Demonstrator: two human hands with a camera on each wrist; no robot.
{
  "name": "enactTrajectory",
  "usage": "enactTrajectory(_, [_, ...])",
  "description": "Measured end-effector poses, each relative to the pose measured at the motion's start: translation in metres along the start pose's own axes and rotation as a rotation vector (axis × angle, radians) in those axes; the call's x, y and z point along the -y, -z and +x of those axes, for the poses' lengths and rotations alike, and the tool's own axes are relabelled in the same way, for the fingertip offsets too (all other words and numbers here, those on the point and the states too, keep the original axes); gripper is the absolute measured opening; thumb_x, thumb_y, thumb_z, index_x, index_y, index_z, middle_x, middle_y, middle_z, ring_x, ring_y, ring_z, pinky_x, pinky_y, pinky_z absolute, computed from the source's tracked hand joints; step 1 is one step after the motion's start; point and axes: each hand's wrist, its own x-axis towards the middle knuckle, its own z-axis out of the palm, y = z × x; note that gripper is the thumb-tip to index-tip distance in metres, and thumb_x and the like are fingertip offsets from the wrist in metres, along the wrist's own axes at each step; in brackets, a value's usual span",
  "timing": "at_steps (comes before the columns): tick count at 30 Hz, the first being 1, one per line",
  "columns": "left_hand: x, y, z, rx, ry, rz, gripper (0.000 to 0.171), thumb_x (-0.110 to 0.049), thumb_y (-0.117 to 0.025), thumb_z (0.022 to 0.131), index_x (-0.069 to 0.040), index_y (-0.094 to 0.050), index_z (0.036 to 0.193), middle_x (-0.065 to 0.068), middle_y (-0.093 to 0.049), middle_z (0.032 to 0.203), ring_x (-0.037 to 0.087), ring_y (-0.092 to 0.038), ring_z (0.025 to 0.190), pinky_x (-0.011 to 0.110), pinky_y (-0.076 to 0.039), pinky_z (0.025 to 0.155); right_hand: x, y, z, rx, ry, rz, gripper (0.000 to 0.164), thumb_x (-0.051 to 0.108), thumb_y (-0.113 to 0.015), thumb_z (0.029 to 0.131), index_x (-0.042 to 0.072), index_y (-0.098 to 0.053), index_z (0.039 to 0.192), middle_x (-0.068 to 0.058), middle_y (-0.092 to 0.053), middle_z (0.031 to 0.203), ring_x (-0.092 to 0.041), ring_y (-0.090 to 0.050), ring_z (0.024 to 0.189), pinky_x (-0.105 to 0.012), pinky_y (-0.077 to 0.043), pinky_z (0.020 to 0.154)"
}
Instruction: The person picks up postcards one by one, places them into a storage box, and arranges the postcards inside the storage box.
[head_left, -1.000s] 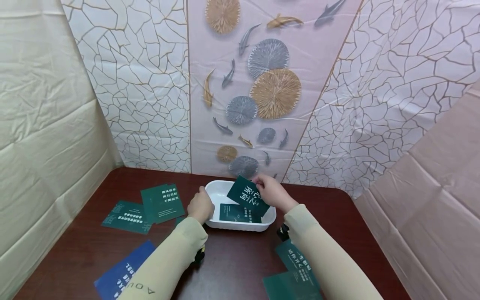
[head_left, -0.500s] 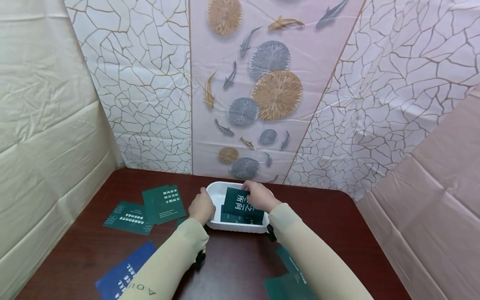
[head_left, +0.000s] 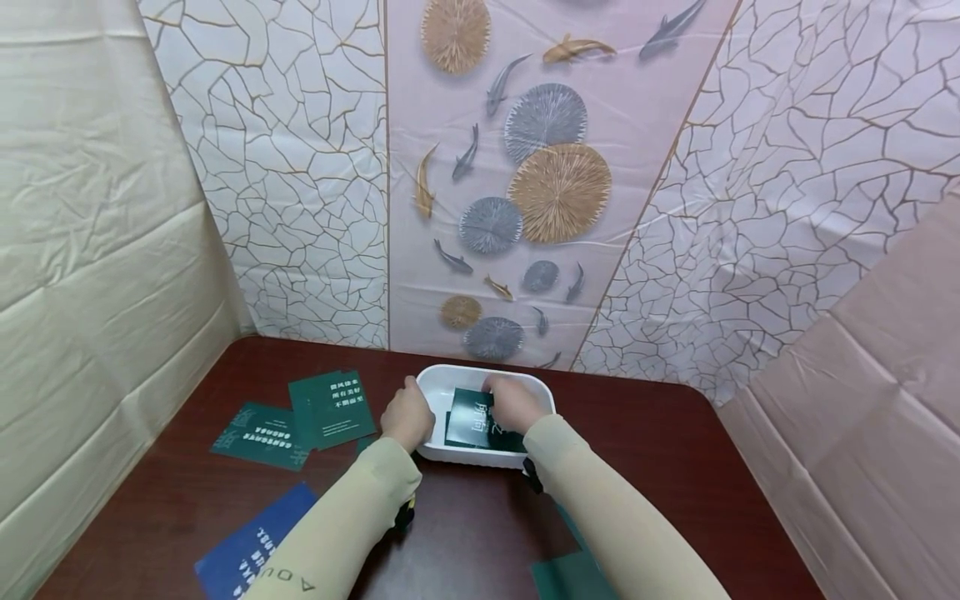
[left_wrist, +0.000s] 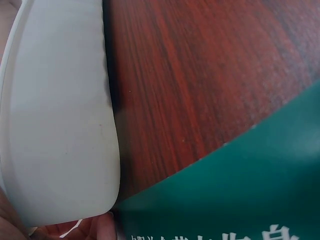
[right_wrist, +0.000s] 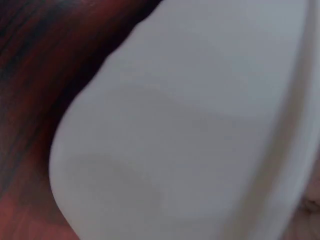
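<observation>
A white plastic tray (head_left: pixel 536 388) stands at the back of the table. At its left end my left hand (head_left: pixel 408 415) grips the rim; in the left wrist view fingers (left_wrist: pixel 104 227) curl round the tray's end (left_wrist: pixel 60 110). My right hand (head_left: pixel 516 403) reaches inside the tray and holds a dark green card (head_left: pixel 470 410) with white characters, low over another green card (head_left: pixel 449 431). Its fingertips are hidden behind the hand. In the right wrist view the tray's outer wall (right_wrist: pixel 175 130) fills most of the picture, with a bit of the hand (right_wrist: pixel 307 222) at the lower right.
Left of the tray lie two green cards, one (head_left: pixel 333 410) overlapping another (head_left: pixel 258 437), and a blue card (head_left: pixel 251 542) nearer the front. More green cards (head_left: pixel 566 575) lie partly under the right sleeve. Patterned cloth walls (head_left: pixel 315 208) surround the dark red table (head_left: pixel 450 533).
My right hand has moved left and down into the tray with the green card, which has gone from tilted above the rim to nearly flat. The left hand still grips the tray's left end.
</observation>
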Motion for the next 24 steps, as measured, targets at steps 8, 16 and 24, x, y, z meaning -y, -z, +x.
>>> enactTrajectory(8, [0.000,0.000,0.001,-0.008,-0.002,-0.001,0.071,-0.010,-0.064,0.088,0.003,-0.025,0.147,0.023,-0.059,0.117,0.034,-0.063,0.094,0.052,-0.051,0.077,-0.001,-0.010,0.003,0.076,0.043,-0.010,0.034,0.000,-0.064,0.087,0.007,-0.063,0.121,-0.009,-0.061,0.120,-0.022,-0.054,0.113,-0.041,-0.043,0.098])
enactTrajectory(16, [0.000,-0.002,0.003,-0.014,-0.002,0.003,0.071,-0.010,-0.064,0.088,0.003,-0.026,0.147,0.023,-0.059,0.116,0.034,-0.063,0.094,0.053,-0.051,0.077,-0.002,-0.014,0.005,0.113,0.042,-0.022,0.035,0.004,-0.066,0.088,0.008,-0.062,0.123,-0.008,-0.060,0.122,-0.022,-0.052,0.117,-0.041,-0.041,0.100])
enactTrajectory(24, [0.000,-0.002,0.003,-0.007,0.003,0.007,0.071,-0.010,-0.063,0.088,0.003,-0.025,0.147,0.023,-0.059,0.117,0.034,-0.063,0.094,0.052,-0.052,0.076,-0.001,-0.015,0.006,0.152,0.014,-0.027,0.036,0.006,-0.064,0.090,0.011,-0.062,0.125,-0.007,-0.059,0.124,-0.022,-0.050,0.119,-0.043,-0.037,0.104])
